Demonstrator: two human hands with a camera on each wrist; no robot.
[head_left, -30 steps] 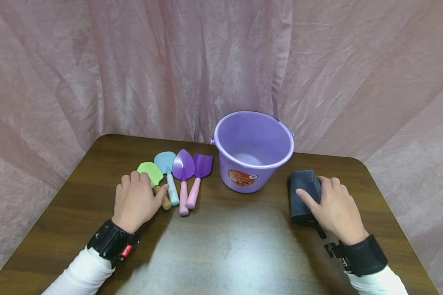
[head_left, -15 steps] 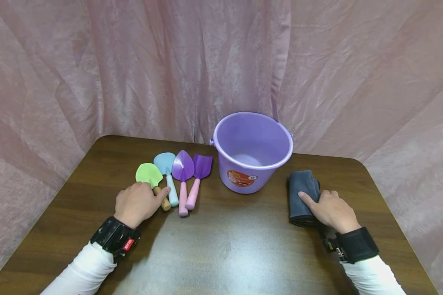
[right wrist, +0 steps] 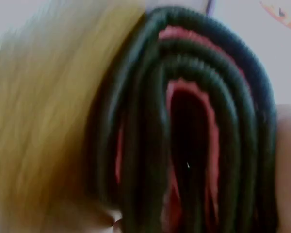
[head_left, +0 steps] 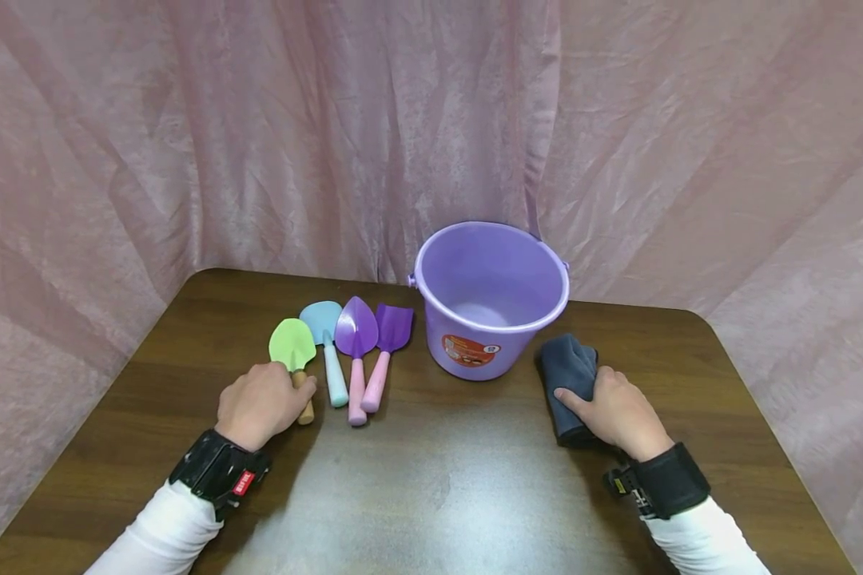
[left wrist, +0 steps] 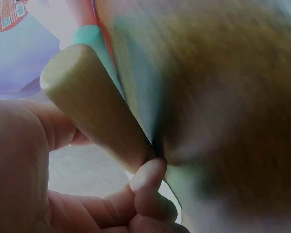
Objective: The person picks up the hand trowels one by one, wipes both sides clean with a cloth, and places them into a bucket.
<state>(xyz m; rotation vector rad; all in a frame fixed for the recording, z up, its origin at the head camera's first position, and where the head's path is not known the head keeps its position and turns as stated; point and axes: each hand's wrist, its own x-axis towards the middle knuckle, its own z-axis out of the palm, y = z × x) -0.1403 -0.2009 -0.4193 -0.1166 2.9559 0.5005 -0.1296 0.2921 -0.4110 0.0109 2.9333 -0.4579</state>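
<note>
In the head view, my left hand (head_left: 259, 406) holds a small toy trowel with a lime-green blade (head_left: 292, 343) by its wooden handle. Close up in the left wrist view, thumb and curled fingers meet around that handle (left wrist: 97, 107). At the table's right, my right hand (head_left: 624, 414) grips a rolled dark grey-blue cloth (head_left: 568, 367), thumb on top and fingers over its far side. The right wrist view looks into the end of the rolled cloth (right wrist: 242, 111), whose layers show reddish edges. Its fingertips are mostly hidden there.
Right of the green trowel lie a light blue toy shovel (head_left: 334, 371), a purple pointed trowel (head_left: 356, 327) and a purple square shovel (head_left: 394, 326), both pink-handled. A lilac bucket (head_left: 467, 351) stands at the table's back. A pink curtain (head_left: 374, 144) hangs behind.
The green trowel's handle has swung left, away from the light blue shovel, with my left fingers closing round it. My right hand has shifted left with the cloth, which now lies at a slant.
</note>
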